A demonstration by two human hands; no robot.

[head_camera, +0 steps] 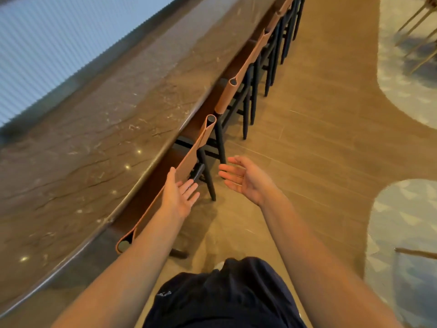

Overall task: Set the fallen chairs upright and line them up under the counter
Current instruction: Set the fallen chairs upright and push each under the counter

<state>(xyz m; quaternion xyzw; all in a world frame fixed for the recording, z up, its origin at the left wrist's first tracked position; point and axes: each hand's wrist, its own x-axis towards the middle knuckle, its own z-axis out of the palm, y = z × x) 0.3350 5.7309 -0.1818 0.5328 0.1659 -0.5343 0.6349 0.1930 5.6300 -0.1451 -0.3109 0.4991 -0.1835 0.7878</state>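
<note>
A row of several black-framed chairs with tan leather backs stands upright, tucked under the long brown marble counter. The nearest chair has its leather back stretched between two black posts right by the counter edge. My left hand is open with straight fingers, its thumb side lying against that leather back. To the right, my right hand hovers open, palm turned left, close to the chair's black leg and holding nothing. The second chair stands just beyond.
Brown wood-look floor runs along the chair row on the right, bordered by pale patterned carpet. Thin gold furniture legs show at the top right. A ribbed blue-white wall lies behind the counter.
</note>
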